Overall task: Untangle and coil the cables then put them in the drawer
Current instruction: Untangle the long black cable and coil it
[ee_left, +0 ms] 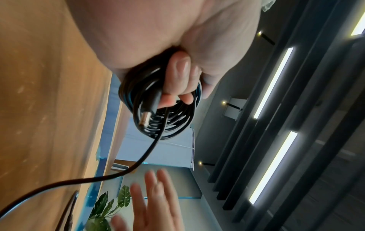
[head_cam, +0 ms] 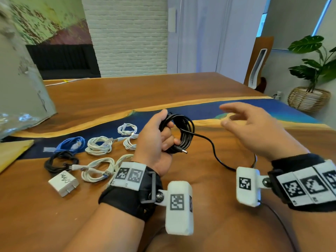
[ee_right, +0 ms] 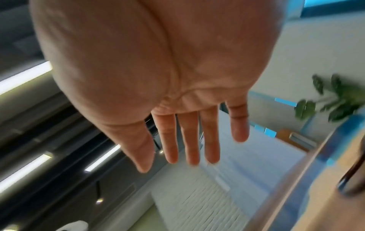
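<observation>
Over on the left of the desk (head_cam: 181, 88) we've got our finished work parked in a loose cluster: a blue cable (head_cam: 71, 144), several white cable bundles (head_cam: 99, 146) and a smaller black bundle (head_cam: 61, 163) beside a white charger block (head_cam: 63, 183). They sit together, well clear of our hands, presumably so the working space in the middle stays free and the lot can go to the drawer together. No drawer shows in any view.

Moving to centre, our left hand (head_cam: 157, 140) is up off the desk with its fingers (ee_left: 178, 75) curled tight through the black cable coil (head_cam: 181, 133), pinning the loops so they can't spring apart. The barrel plug (head_cam: 182, 152) pokes out below the grip, trapped there as the anchored end.

From the coil a loose tail (head_cam: 216, 157) runs down to the desk and off toward our right wrist, so there's more to wind on, we'd say.

On the right, our right hand (head_cam: 254, 128) hovers above the desk, fingers (ee_right: 189, 140) straight and spread, holding nothing; it looks poised to fetch the next stretch of slack.
</observation>
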`<state>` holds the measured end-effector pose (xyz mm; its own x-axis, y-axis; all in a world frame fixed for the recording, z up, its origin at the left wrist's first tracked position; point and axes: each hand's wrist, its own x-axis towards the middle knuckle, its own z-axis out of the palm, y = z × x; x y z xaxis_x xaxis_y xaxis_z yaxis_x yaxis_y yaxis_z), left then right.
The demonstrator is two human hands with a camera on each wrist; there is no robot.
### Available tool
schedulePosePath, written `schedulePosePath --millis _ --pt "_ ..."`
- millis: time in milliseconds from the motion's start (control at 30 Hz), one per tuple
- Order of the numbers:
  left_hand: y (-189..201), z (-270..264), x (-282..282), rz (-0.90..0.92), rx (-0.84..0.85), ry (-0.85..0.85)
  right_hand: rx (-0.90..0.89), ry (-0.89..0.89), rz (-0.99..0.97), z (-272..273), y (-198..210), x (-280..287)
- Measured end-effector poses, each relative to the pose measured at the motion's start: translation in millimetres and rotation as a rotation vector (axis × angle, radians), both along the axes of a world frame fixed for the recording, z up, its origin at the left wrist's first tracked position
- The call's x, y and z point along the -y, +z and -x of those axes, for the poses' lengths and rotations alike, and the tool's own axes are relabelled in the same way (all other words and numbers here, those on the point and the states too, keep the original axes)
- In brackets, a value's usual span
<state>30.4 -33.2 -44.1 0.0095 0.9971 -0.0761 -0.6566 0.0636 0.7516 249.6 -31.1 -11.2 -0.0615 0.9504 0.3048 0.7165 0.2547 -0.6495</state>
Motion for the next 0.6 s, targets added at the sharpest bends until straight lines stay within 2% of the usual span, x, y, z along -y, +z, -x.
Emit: schedulePosePath --millis 133,233,400,600 --pt "3 -7 3 -0.048 0.007 -0.035 -0.163 0.330 0.207 30 -12 7" --pt "7 -2 4 -0.053 0.020 -0.070 -0.373 0.423 0.155 26 -10 5" --pt "13 -2 11 -0.088 0.015 -0.250 -0.315 0.342 -0.193 3 5 8" --pt "16 -3 16 -0.155 0.171 -0.306 -0.185 0.377 -0.265 17 -8 2"
